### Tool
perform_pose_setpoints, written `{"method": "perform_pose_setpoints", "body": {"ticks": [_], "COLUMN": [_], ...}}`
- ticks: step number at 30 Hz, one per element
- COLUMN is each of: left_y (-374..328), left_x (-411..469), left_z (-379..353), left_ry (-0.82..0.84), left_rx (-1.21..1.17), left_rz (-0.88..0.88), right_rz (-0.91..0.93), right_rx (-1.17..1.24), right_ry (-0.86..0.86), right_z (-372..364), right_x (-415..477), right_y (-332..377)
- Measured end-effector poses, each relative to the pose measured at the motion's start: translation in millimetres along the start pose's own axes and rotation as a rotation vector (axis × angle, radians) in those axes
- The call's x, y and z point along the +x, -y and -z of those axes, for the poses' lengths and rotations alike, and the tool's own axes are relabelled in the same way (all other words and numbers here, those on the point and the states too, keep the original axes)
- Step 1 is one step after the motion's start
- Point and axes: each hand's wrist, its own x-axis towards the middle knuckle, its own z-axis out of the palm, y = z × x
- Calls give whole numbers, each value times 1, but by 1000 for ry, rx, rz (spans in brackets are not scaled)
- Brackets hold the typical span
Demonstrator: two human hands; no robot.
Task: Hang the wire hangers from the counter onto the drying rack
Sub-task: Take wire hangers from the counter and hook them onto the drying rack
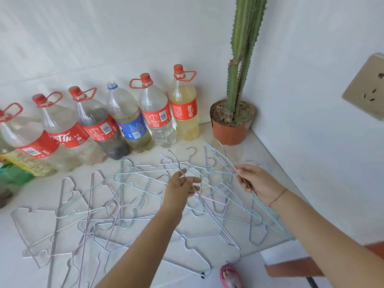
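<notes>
Wire hangers [116, 204] in pale blue, lilac and silver lie in a loose, overlapping tangle across a white desk [31, 196], as a person reaches in with both bare hands to start pulling them free. The left hand [182, 188] is closed in a pinch, thumb and fingertips gripping the thin wire of one hanger [209, 210] near its top, with the rest of that frame slanting down toward the desk's near edge. The right hand [255, 181], a thin cord bracelet [278, 197] at its wrist, is likewise closed around the wire of a pale blue hanger [226, 161], its frame raised at an angle above the pile, apparently to work it clear of hooks that have caught on neighbouring frames.

Seven plastic bottles [158, 113], most with red caps and labels, stand in a row against the wall behind the pile, beside a tall potted cactus [239, 84] in the corner, near enough that its spines could snag a hanger lifted carelessly. A wall socket [365, 88] sits on the right-hand wall. The drying rack named in the task is not in view, so none of the hangers can be said to have been hung; nearly all rest on the desk, and the job appears to be at the untangling stage.
</notes>
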Motion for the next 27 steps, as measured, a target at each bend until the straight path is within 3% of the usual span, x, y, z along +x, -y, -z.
{"method": "perform_pose_setpoints", "body": {"ticks": [7, 17, 27], "left_y": [-15, -33, -14], "left_x": [-34, -137, -292], "left_z": [46, 114, 108], "left_ry": [-171, -623, -1118], "left_rx": [-81, -210, -302], "left_rz": [-88, -127, -152], "right_rz": [8, -76, -161], "right_rx": [92, 47, -60], "right_ry": [166, 681, 1160], "right_z": [-62, -179, -231], "right_x": [-22, -49, -142], "right_y": [35, 57, 49]}}
